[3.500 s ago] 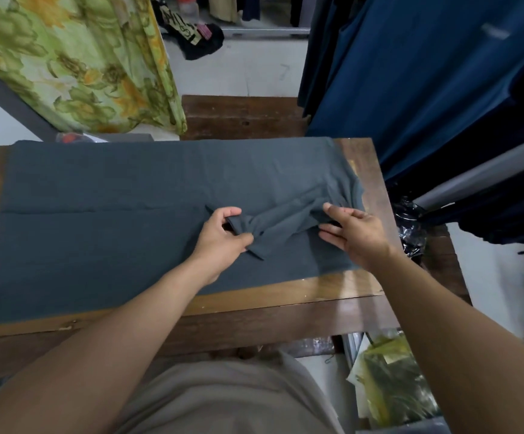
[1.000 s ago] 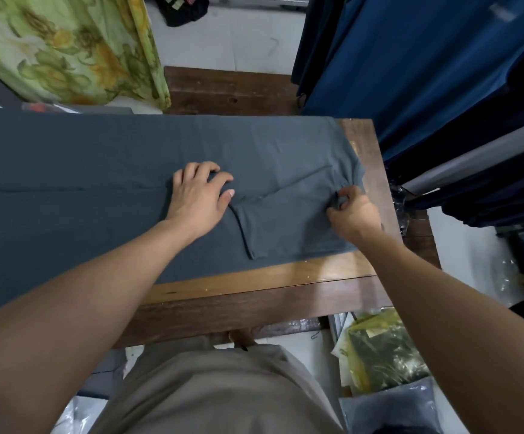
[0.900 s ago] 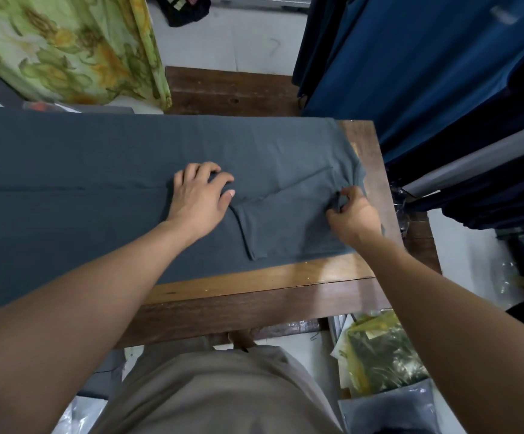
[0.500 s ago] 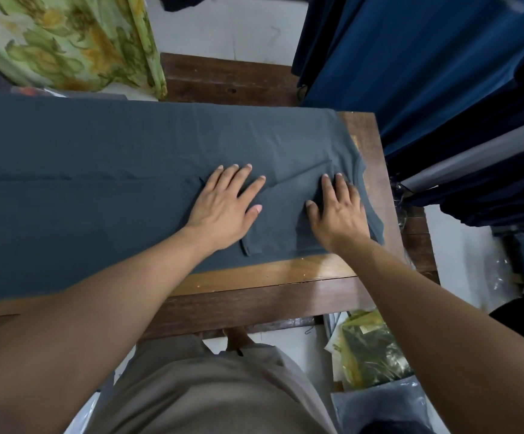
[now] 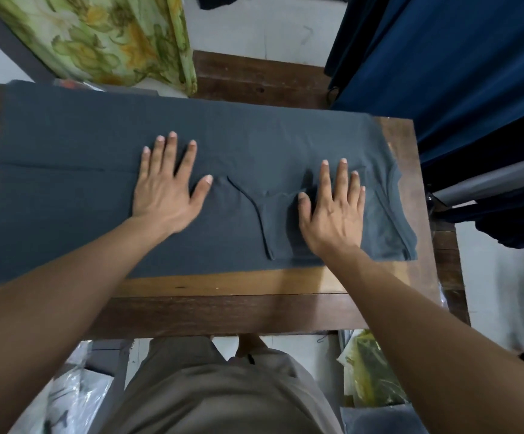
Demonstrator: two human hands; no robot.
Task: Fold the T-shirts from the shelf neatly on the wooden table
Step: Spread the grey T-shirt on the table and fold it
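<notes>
A dark grey T-shirt (image 5: 76, 208) lies stretched lengthwise across the wooden table (image 5: 232, 286), its neck end at the right. One sleeve (image 5: 273, 214) is folded in over the body near the right end. My left hand (image 5: 165, 189) presses flat on the shirt's middle with fingers spread. On the folded sleeve and shoulder, my right hand (image 5: 332, 208) presses flat with straight fingers. Neither hand grips the cloth.
Dark blue garments (image 5: 461, 73) hang close at the right of the table. A green floral cloth (image 5: 104, 36) hangs at the back left. Plastic-wrapped packs (image 5: 370, 371) lie on the floor under the table's right end. A wooden bench (image 5: 254, 79) stands behind.
Both hands went from pinching and arranging the sleeve to lying flat on the shirt. My left hand has slid left, away from the sleeve, while the right one stays on it.
</notes>
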